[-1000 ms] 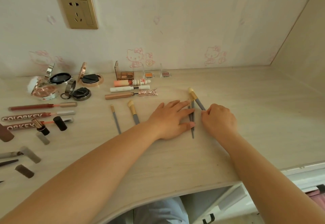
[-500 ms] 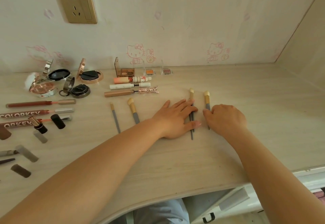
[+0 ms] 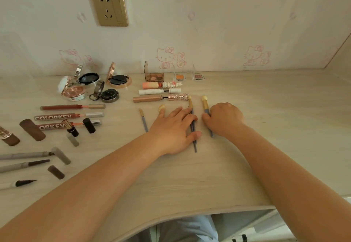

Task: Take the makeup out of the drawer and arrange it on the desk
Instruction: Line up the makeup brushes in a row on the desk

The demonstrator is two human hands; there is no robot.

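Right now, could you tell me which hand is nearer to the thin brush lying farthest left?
Left. The left hand lies just right of that thin brush; the right hand is farther right.

On the wall ahead of me, up and left of centre, sits a gold-coloured wall socket (image 3: 108, 7) with a rocker switch on its right half. The wall (image 3: 218, 13) is pale, with a faint wood-grain look, and carries pink cartoon-cat stickers: one pair (image 3: 170, 57) just above the back edge of the desktop near the middle, another (image 3: 256, 55) further right, and a fainter one (image 3: 70, 57) to the left. Small pale pink marks (image 3: 191, 16) dot the wall higher up. A side panel (image 3: 341, 57) closes the corner on the far right. Below the desk's curved front edge I can see my lap in light blue fabric (image 3: 190, 228).
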